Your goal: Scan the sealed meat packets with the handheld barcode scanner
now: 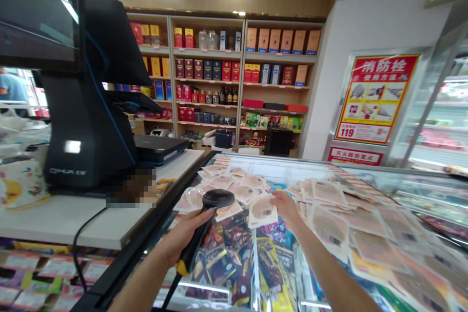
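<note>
One black scanner [218, 199] is clasped in the left hand [193, 234], and one flat packet [262, 210] is pinched by the right hand [287, 208], above the display case [161, 214] where many similar packets [329, 226] are spread; one terminal [82, 122] is carried by the worktop [117, 229].

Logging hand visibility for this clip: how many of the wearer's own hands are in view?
2. The left hand grips a black handheld scanner; the right hand holds a flat packet at its edge. The scanner hides part of the left hand.
</note>
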`<control>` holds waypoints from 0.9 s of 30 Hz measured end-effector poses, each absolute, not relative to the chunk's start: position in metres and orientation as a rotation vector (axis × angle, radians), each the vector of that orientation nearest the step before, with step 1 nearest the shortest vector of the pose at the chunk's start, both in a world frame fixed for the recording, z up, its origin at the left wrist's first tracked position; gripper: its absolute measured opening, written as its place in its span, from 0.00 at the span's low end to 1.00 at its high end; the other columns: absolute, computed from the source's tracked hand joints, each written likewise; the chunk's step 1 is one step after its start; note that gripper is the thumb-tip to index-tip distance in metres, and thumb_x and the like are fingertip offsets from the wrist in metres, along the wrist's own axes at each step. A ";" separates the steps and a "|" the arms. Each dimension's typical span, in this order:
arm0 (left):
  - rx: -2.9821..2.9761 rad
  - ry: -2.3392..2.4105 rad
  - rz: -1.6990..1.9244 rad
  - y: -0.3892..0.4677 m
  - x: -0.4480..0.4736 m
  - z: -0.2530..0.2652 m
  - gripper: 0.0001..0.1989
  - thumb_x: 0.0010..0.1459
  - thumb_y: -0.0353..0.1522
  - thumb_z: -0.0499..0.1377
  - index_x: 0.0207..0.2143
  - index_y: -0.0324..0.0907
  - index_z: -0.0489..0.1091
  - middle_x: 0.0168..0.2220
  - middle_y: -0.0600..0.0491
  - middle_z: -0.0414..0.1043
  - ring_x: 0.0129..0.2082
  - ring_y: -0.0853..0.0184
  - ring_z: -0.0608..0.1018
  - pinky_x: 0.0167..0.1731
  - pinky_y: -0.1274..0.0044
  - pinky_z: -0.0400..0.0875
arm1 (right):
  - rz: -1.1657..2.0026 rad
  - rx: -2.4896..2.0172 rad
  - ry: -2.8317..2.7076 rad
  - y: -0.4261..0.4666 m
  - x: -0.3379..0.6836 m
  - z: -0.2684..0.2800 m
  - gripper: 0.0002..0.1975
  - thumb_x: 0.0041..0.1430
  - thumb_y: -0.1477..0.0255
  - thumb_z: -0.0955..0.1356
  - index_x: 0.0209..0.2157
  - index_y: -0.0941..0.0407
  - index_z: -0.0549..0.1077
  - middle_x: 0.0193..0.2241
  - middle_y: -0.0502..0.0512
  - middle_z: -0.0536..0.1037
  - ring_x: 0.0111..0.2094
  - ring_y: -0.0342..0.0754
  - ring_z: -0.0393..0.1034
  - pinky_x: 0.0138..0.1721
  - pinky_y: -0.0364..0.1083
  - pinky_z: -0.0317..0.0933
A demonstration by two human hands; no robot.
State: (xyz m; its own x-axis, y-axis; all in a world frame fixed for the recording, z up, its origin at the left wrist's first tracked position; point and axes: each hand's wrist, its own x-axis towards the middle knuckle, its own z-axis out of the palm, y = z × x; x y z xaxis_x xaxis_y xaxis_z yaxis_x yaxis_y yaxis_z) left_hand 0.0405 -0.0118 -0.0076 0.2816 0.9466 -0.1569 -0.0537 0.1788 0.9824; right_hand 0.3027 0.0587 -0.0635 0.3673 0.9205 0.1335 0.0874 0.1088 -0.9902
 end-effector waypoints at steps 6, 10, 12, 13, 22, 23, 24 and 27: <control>1.159 0.974 0.866 -0.009 0.048 -0.007 0.15 0.45 0.43 0.53 0.24 0.38 0.61 0.18 0.57 0.64 0.14 0.76 0.64 0.15 0.83 0.57 | 0.688 -1.060 -0.867 0.062 0.324 -0.040 0.18 0.33 0.71 0.66 0.33 0.57 0.63 0.17 0.43 0.67 0.18 0.39 0.61 0.21 0.40 0.54; 1.143 0.914 0.834 -0.010 0.059 -0.005 0.14 0.45 0.42 0.54 0.24 0.38 0.61 0.18 0.57 0.63 0.14 0.76 0.64 0.14 0.83 0.56 | 0.717 -0.951 -0.690 0.075 0.316 -0.048 0.23 0.31 0.72 0.66 0.36 0.56 0.62 0.20 0.44 0.68 0.20 0.41 0.64 0.24 0.42 0.58; 1.153 0.888 0.807 -0.011 0.063 -0.004 0.14 0.46 0.41 0.53 0.23 0.38 0.61 0.17 0.57 0.62 0.14 0.76 0.64 0.14 0.83 0.56 | 0.757 -0.883 -0.620 0.083 0.311 -0.056 0.23 0.30 0.72 0.66 0.35 0.56 0.62 0.20 0.44 0.67 0.22 0.41 0.64 0.26 0.43 0.59; 1.158 0.881 0.791 -0.011 0.064 -0.003 0.14 0.46 0.41 0.53 0.23 0.38 0.61 0.16 0.57 0.62 0.14 0.76 0.64 0.14 0.83 0.56 | 0.760 -0.862 -0.595 0.087 0.310 -0.060 0.23 0.30 0.72 0.66 0.35 0.56 0.62 0.19 0.43 0.67 0.22 0.41 0.64 0.27 0.43 0.59; 1.176 0.806 0.741 -0.014 0.075 -0.003 0.14 0.44 0.41 0.54 0.25 0.39 0.61 0.17 0.57 0.63 0.14 0.75 0.65 0.14 0.82 0.55 | 0.738 -0.878 -0.631 0.095 0.320 -0.071 0.22 0.34 0.70 0.65 0.37 0.55 0.62 0.20 0.43 0.66 0.23 0.41 0.65 0.28 0.45 0.61; 1.174 0.812 0.749 -0.015 0.076 -0.002 0.14 0.44 0.41 0.54 0.25 0.39 0.61 0.17 0.57 0.63 0.14 0.75 0.65 0.14 0.82 0.55 | 0.748 -0.871 -0.631 0.094 0.319 -0.070 0.23 0.34 0.69 0.65 0.38 0.55 0.61 0.20 0.44 0.66 0.23 0.42 0.65 0.28 0.45 0.61; 1.173 0.816 0.757 -0.015 0.077 -0.002 0.14 0.44 0.41 0.55 0.25 0.39 0.61 0.17 0.57 0.63 0.14 0.75 0.65 0.14 0.82 0.55 | 0.759 -0.863 -0.625 0.093 0.319 -0.068 0.23 0.33 0.69 0.65 0.38 0.55 0.61 0.20 0.44 0.67 0.23 0.42 0.65 0.28 0.45 0.61; 1.190 0.803 0.757 -0.015 0.076 -0.002 0.14 0.45 0.41 0.54 0.25 0.38 0.61 0.17 0.57 0.63 0.14 0.76 0.64 0.14 0.83 0.55 | 0.767 -0.854 -0.588 0.090 0.319 -0.062 0.23 0.32 0.70 0.65 0.37 0.56 0.62 0.19 0.43 0.67 0.22 0.41 0.65 0.27 0.45 0.60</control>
State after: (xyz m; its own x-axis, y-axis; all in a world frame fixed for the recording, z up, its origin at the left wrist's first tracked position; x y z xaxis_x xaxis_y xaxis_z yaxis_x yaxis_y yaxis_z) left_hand 0.0765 -0.0145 -0.0020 0.5133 0.8476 -0.1345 -0.0838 0.2055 0.9751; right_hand 0.3191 0.0904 -0.0621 0.5939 0.7898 0.1533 -0.3531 0.4271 -0.8324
